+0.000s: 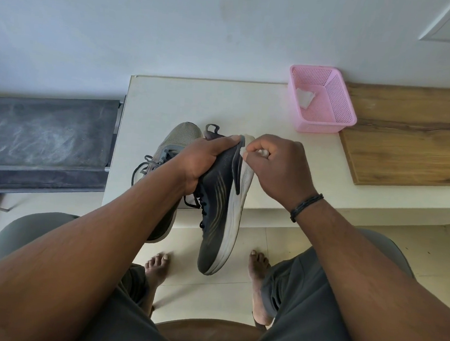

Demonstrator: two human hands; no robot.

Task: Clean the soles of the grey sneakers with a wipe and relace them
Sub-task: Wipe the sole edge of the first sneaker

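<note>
Head view is showing a seated person holding a dark grey sneaker [220,204] out over the floor in front of a white counter [196,101], heel away from the body and toe pointing down toward the bare feet. The left hand [200,166] is gripping the upper near the collar, its fingers [227,140] curling round the heel end and clamping it steady. The right hand [274,168] is closing round a bunched white wipe [262,153], pinching it against the pale sole edge [239,198] near the heel. The second sneaker [172,145], a lighter grey, is lying on the counter just behind the left hand, its black laces [141,167] hanging loose over the edge. A pink mesh basket [328,79] is sitting at the back of the counter holding a crumpled white wipe, beside a wooden board [407,140]. Judging from this, the sole-cleaning step is in hand on the first shoe, with work starting at the heel. The next move is probably calling for firm strokes along the white sidewall toward the toe, then turning the shoe so the tread, hidden at present, faces up. Relacing is not yet begun.
</note>
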